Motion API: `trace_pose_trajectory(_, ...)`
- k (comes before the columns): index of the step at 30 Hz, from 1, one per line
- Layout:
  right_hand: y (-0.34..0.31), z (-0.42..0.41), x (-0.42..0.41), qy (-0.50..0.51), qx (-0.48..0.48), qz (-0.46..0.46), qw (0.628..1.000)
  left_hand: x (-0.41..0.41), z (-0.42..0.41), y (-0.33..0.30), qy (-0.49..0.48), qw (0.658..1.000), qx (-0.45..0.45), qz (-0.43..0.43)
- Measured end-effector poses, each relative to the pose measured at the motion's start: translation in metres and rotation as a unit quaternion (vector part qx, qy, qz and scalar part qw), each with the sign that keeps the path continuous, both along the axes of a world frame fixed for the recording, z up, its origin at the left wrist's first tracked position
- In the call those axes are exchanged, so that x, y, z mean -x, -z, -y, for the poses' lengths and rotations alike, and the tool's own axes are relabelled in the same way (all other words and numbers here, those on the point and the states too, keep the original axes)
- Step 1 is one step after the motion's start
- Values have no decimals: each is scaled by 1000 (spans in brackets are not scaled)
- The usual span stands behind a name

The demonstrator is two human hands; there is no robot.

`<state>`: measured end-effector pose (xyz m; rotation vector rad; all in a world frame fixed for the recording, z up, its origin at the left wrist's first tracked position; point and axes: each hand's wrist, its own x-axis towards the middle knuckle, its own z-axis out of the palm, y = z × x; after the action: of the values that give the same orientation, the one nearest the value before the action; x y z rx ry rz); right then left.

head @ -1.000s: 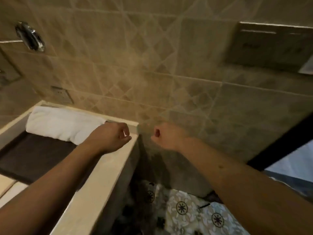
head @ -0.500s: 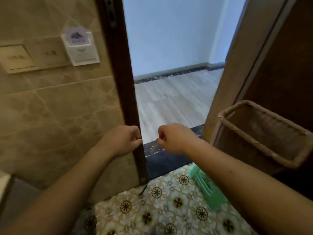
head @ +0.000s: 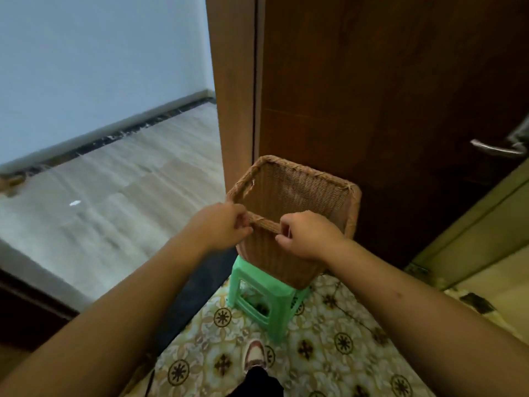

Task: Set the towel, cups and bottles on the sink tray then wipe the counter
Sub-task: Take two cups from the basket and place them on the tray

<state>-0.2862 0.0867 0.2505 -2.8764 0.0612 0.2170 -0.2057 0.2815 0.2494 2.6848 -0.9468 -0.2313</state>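
A woven basket [head: 297, 196] on a green stool [head: 264, 296] is being gripped at its near rim by the left hand [head: 221, 226] and right hand [head: 307, 234], both curled closed. No towel, cups, bottles or sink tray are being shown, so progress cannot be judged.

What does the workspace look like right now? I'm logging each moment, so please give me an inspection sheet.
Surface: patterned tile floor; no counter or sink tray in view.
Job's things: nothing seen; no towel, cups or bottles in view.
Clutter: woven basket standing on a green stool; what lies at its bottom is hidden.
Grips: left hand and right hand are both closed on the basket's near rim.
Cables: a thin dark line on the floor at the lower left, too small to tell.
Surroundings: dark wooden door with a metal handle behind the basket; open doorway at left onto a pale floor; a shoe below.
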Motion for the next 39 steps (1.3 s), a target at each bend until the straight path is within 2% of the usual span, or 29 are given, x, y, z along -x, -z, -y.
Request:
trace_pose_trajectory(7,28,95,-91,100,6,-54,993,-134,99,44,50,998,-1,-48)
trace_pose_trajectory(15,79,151,-160,126,-32,-120,984,-220,161,103,67,984,-66,-150)
trace_pose_trajectory(21,136,179,-203,102,-54,-184,976,-243,187,154,50,973,-148,-170)
trace_pose_trajectory(25,179,193,-230,71,-85,-241,964,-249,198,190,20,954,-207,-215)
trace_pose_trajectory(32,257,198,-262,20,-103,-300,948,-260,204,244,-47,892,-317,-318)
trace_pose_trajectory(36,301,190,-271,9,-89,-327,941,-268,208,275,-68,880,-350,-313)
trace_pose_trajectory(39,330,177,-279,8,-87,-350,933,-271,213,300,-9,883,-378,-276)
